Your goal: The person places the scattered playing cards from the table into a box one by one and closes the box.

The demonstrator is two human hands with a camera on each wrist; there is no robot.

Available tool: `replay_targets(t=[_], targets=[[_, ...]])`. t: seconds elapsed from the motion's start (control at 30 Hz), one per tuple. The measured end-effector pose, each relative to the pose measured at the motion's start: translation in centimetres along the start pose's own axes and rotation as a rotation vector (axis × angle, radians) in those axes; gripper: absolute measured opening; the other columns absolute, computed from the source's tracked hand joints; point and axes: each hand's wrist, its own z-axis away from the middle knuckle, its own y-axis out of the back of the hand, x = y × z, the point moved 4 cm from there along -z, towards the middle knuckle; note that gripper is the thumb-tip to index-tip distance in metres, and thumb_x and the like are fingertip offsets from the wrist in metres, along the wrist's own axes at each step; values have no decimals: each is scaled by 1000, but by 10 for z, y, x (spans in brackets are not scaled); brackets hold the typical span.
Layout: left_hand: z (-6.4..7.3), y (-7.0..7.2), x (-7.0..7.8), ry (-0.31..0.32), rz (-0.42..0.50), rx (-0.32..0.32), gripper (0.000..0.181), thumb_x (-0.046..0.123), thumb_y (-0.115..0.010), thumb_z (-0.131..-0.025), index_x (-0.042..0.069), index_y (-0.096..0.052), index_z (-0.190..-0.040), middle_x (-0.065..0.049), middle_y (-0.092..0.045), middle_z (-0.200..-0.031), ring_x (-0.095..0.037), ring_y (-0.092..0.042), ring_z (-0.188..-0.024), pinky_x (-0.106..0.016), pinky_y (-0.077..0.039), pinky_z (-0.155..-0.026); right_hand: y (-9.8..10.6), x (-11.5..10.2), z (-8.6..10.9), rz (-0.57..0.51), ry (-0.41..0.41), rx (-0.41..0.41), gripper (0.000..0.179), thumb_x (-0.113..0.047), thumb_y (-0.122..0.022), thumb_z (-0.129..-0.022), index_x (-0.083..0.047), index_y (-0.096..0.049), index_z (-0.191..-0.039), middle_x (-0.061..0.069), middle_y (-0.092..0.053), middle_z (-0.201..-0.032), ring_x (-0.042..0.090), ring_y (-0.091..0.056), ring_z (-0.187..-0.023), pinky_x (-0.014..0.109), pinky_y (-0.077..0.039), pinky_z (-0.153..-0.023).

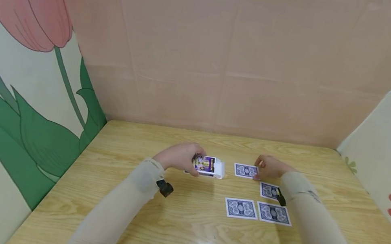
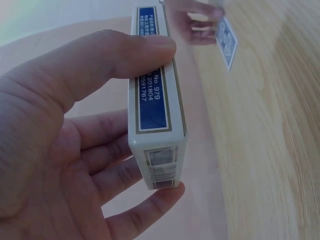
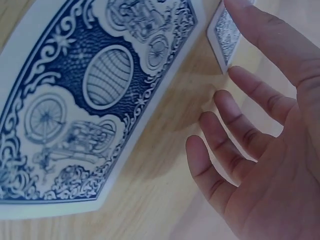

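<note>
Left hand [image 1: 180, 156]: thumb and fingers clamped on the card box [image 1: 204, 164], purple printed face upward, white end directed toward the right hand [image 1: 271, 167]. Right hand: fingers slightly apart, thumb and forefinger at the end of a blue-backed card [image 1: 245, 171], near the box on its right; the hand masks that end, so whether they pinch the card or merely touch it cannot be told. A second card [image 1: 267, 190], same back, lies partly beneath the right wrist, farther right of the box and nearer the person. The front-left card [image 1: 241, 208] and front-right card [image 1: 274, 214] lie backs up, side by side, also right of the box and nearer the person again. Under the box extends the wood-grain table [image 1: 175, 225]. Beyond the box stands a pinkish backdrop [image 1: 225, 60]; well left of it, a tulip-patterned panel [image 1: 38, 1].
</note>
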Motion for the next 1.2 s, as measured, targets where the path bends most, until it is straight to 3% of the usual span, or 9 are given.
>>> replay_targets(t=[0.13, 0.43, 0.77, 1.0, 1.2], targets=[[0, 0, 0, -1, 5, 0, 60, 23, -84, -74, 12, -59, -128, 1, -63, -111, -9, -58, -89, -24, -50, -76, -6, 11, -21, 81, -127, -26, 51, -25, -82, -76, 0, -55, -112, 25, -56, -107, 37, -54, -97, 51, -44, -88], [2, 0, -2, -10, -6, 2, 59, 23, -84, -74, 12, -61, -127, 1, -62, -112, -9, -57, -90, -24, -49, -78, -6, 12, -25, 128, -96, -18, 50, -36, -84, -70, -10, -54, -100, 23, -55, -102, 36, -54, -92, 48, -45, -81], [1, 0, -3, -9, -9, 3, 59, 24, -84, -75, 12, -60, -128, 2, -62, -110, -9, -58, -89, -24, -49, -77, -8, 10, -28, 175, -243, -71, 48, -28, -81, -75, -6, -52, -107, 19, -54, -106, 34, -52, -97, 51, -43, -86], [0, -2, -2, -14, -15, 2, 60, 24, -84, -75, 12, -60, -128, 2, -62, -112, -9, -57, -90, -25, -49, -78, -10, 17, -30, 82, -210, -23, 49, -23, -83, -72, 0, -50, -100, 8, -51, -88, 23, -49, -83, 32, -39, -75], [-1, -2, -3, -18, -11, -1, 60, 24, -84, -74, 12, -60, -128, 2, -62, -112, -9, -58, -89, -24, -49, -76, -12, 14, -27, -20, -154, -17, 53, -15, -82, -74, 4, -44, -105, 12, -52, -88, 22, -49, -80, 30, -39, -72]])
